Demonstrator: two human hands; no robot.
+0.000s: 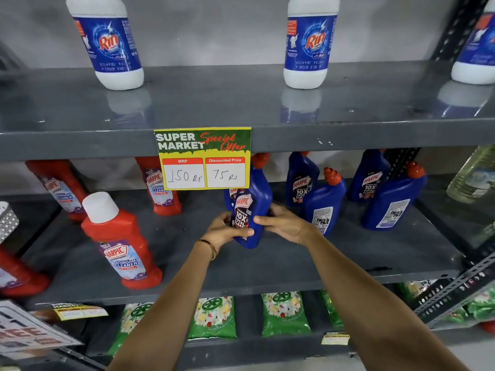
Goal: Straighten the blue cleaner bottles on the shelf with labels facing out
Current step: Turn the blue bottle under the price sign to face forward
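Observation:
A blue Harpic cleaner bottle (pixel 250 210) with a red cap stands on the grey middle shelf (pixel 267 263), its front label facing me. My left hand (pixel 223 231) and my right hand (pixel 284 223) grip it from both sides near its base. Another blue bottle is partly hidden right behind it. To the right, a blue bottle (pixel 301 180) at the back shows its front label. In front of it a blue bottle (pixel 324 202) shows its back label. Further right, one blue bottle (pixel 371 178) faces out and another (pixel 393 202) shows its back label.
Red Harpic bathroom cleaner bottles (pixel 120 242) fill the left of the same shelf. A yellow price card (pixel 203 159) hangs from the upper shelf edge, above the held bottle. White Rin bottles (pixel 308 44) stand on top. Green packets (pixel 284 314) lie below.

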